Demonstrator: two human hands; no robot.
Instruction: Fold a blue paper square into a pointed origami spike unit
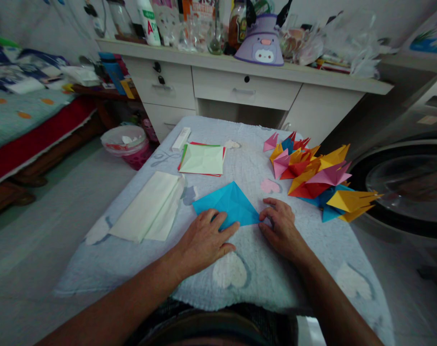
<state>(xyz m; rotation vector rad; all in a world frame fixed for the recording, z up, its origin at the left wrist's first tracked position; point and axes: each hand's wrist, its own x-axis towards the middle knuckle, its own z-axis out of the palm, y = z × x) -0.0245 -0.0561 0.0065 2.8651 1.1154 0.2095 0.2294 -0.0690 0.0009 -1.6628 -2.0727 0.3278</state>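
A blue sheet of origami paper with crease lines lies on the cloth-covered table in front of me. My left hand rests on its lower left part, fingers spread flat. At the sheet's right corner, my right hand has thumb and forefinger curled together on the paper's tip. Beyond the sheet sits a stack of square paper, pale green on top with red and green edges showing. To the right stands a cluster of folded paper cranes in yellow, red, pink and blue.
Left of the blue sheet lies folded white paper, and a small white box sits farther back. Behind the table stands a white desk crowded with bottles and bags. A pink bin is on the floor; a washing machine is at right.
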